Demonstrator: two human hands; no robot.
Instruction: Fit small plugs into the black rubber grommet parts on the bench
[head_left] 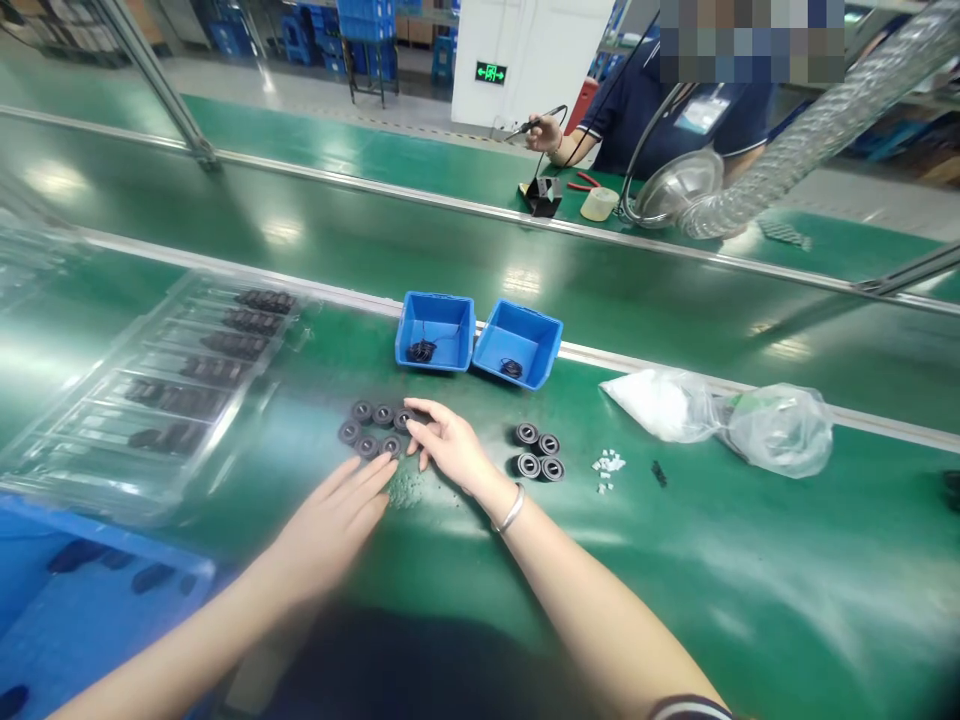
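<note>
Several round black parts (363,411) with a pale slot in their tops stand in two short rows on the green bench. My left hand (339,510) lies flat with fingers stretched out, its fingertips touching the nearest part (391,446) of the front row. With thumb and forefinger around the right end part (403,419) of the back row, my right hand (448,443) grips it at its side. To the right of that hand sits another group of the same round parts (528,465). Small pale green bits (407,487) are scattered between my hands.
Two blue bins (437,357) (517,372) hold black wires. Small white pieces (606,463), a little black part (659,474) and plastic bags (780,430) lie rightward. Clear trays (161,400) hold black parts at left, above a blue crate (97,620). Opposite, a co-worker's hand (544,134) holds a soldering iron.
</note>
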